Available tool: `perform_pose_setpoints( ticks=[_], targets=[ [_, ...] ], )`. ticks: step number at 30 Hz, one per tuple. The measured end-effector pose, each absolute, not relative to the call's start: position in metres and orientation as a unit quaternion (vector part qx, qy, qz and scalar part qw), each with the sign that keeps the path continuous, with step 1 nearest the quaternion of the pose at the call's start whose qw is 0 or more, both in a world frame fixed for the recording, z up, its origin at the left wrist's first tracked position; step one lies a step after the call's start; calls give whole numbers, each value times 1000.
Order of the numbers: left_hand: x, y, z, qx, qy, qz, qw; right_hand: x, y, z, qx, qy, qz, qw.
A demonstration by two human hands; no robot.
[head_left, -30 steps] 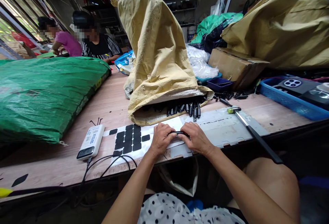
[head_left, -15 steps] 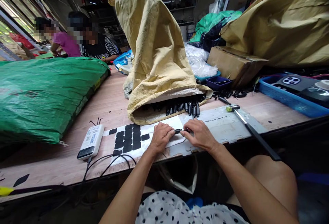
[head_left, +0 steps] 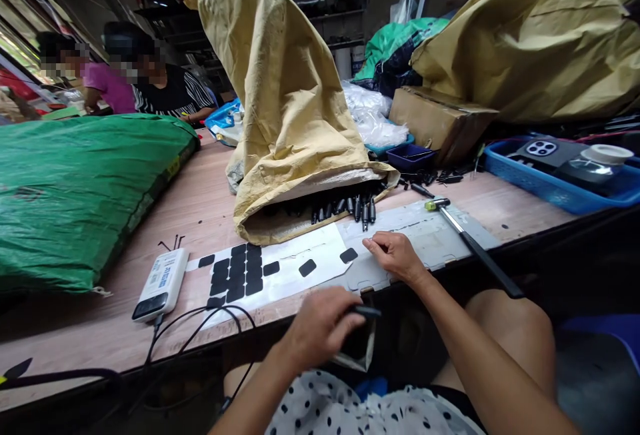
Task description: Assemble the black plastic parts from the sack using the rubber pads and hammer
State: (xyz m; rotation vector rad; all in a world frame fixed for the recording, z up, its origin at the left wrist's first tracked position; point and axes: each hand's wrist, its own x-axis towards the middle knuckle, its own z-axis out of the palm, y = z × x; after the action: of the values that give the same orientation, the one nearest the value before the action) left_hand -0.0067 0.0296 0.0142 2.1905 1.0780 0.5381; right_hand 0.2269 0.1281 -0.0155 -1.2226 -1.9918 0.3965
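Observation:
My left hand [head_left: 325,325] is in front of the table edge, its fingers closed around a slim black cylindrical piece [head_left: 367,312] that points right. Below it hangs an open pale bag [head_left: 359,355]. My right hand [head_left: 395,256] rests over the grey board [head_left: 425,238], fingers curled together, with nothing showing in them. To its left, black rounded-square pads [head_left: 307,268] lie on a white sheet [head_left: 320,248], some loose and several in a block. Just behind, similar black pieces [head_left: 357,208] spill from the mouth of a tan sack [head_left: 290,108].
A hammer [head_left: 470,242] lies across the board, its handle past the edge. A white power bank [head_left: 161,285] with cables stands left, beside a full green sack [head_left: 90,195]. A blue basket [head_left: 555,182] and cardboard box [head_left: 440,122] stand right. Two people sit at back left.
Both hands were together on the black piece above the sheet. My left hand has carried it down and toward me, past the table edge; my right hand has let go. The view has shifted slightly.

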Motion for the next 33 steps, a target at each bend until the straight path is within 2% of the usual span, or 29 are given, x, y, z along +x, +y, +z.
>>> perform_pose_setpoints(
  ticks=[2, 6, 8, 11, 15, 17, 19, 21, 25, 30, 33],
  targets=[
    [0, 7, -8, 829, 419, 144, 340, 227, 128, -16, -478, -778, 157, 376],
    [4, -12, -70, 742, 576, 54, 339, 228, 128, -16, -479, -781, 155, 368],
    [5, -14, -83, 720, 607, 17, 337, 227, 127, -16, -481, -782, 152, 366],
    [12, -10, -59, 758, 554, 24, 344, 227, 125, -15, -482, -783, 151, 364],
    [17, 32, 11, 778, 489, 169, 356, 226, 124, -15, -482, -782, 152, 365],
    [12, 75, 35, 734, 557, 270, 280, 226, 125, -16, -481, -781, 151, 369],
    [4, 123, 43, 675, 637, 319, 192, 227, 125, -16, -479, -779, 149, 377],
    [-4, 166, 41, 621, 710, 298, 145, 227, 125, -17, -478, -775, 144, 387],
    [-7, 212, 27, 574, 781, 192, 153, 229, 127, -20, -476, -771, 130, 403],
    [-14, 208, 23, 580, 783, 164, 151, 226, 126, -21, -467, -767, 131, 420],
    [-27, 190, 25, 587, 780, 186, 111, 227, 123, -16, -474, -750, 122, 445]
  ],
)
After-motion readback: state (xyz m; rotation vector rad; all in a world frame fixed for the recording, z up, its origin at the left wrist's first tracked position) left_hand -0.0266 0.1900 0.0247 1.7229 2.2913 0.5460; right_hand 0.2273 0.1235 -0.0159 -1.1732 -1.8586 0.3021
